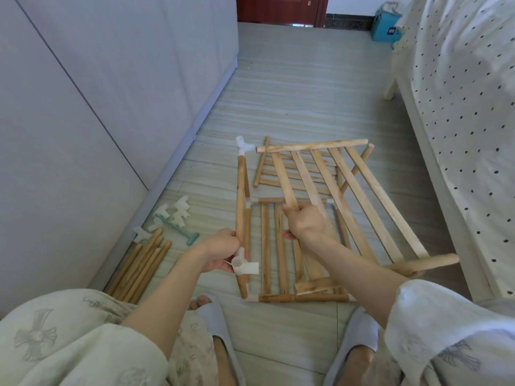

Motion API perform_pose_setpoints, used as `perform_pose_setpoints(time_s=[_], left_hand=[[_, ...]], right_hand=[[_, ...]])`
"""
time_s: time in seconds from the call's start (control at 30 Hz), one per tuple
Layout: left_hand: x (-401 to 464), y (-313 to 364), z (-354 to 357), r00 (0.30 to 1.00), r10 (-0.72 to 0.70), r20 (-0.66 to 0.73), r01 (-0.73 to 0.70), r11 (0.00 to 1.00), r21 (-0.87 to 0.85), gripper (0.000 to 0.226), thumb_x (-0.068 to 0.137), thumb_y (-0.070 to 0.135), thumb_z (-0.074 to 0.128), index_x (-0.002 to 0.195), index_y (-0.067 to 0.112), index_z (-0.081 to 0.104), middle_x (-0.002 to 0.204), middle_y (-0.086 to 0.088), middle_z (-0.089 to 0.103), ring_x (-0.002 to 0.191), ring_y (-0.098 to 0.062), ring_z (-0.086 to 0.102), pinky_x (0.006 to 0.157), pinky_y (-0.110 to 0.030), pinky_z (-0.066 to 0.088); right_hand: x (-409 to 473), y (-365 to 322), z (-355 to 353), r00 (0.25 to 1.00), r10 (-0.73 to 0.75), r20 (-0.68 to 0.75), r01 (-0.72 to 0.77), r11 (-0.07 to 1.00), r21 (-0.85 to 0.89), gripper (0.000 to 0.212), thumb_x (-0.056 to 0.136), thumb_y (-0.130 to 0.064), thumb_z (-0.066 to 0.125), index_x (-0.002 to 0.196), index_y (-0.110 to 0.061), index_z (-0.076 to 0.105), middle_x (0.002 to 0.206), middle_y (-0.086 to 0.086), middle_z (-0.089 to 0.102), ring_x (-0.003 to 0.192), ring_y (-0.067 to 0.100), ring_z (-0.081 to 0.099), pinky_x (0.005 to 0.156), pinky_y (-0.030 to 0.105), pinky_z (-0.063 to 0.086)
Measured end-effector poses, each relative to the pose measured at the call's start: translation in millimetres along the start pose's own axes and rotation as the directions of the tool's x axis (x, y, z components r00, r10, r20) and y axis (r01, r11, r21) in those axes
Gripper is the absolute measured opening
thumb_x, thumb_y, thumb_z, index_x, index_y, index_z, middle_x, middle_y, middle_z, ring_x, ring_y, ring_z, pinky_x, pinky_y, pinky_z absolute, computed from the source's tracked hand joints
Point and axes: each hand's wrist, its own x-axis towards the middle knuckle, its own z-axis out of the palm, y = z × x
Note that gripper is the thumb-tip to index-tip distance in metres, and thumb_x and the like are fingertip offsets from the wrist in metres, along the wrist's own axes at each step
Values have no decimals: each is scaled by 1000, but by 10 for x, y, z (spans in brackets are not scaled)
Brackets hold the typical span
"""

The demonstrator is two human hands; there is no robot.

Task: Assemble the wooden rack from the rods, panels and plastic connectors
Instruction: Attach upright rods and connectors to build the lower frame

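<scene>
My left hand (220,253) grips a wooden rod (240,196) just above a white plastic connector (245,266); another white connector (243,145) caps the rod's far end. My right hand (305,221) holds one slat of a slatted wooden panel (359,196), lifted and tilted above the floor. Under it lies a partly built frame (281,298) of rods, slats and white corner connectors. A second slatted panel (281,168) lies flat on the floor behind.
Loose rods (139,270) lie bundled at the left by the wardrobe (83,107). Several white connectors (178,210) and a green tool (178,228) lie beside them. A bed with a dotted cover (459,121) borders the right. My slippered feet (354,346) are near the frame.
</scene>
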Motion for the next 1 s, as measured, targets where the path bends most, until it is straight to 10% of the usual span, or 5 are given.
perform_pose_setpoints(time_s=[0.6, 1.0], left_hand=[[-47, -46, 44, 999, 8, 46, -8, 1000, -9, 21, 101, 14, 34, 120, 7, 43, 91, -8, 58, 81, -18, 57, 68, -33, 54], [-53, -51, 42, 998, 17, 55, -16, 1000, -11, 17, 102, 14, 32, 115, 12, 42, 90, -7, 57, 83, -16, 56, 71, -33, 54]], right_hand=[[164, -93, 328, 994, 110, -14, -106, 980, 170, 32, 94, -33, 52, 112, -6, 57, 79, 10, 65, 27, 7, 48, 28, 11, 29], [357, 5, 435, 988, 127, -85, -108, 975, 192, 31, 94, -32, 54, 112, -6, 59, 62, 2, 56, 48, 14, 56, 59, 31, 53]])
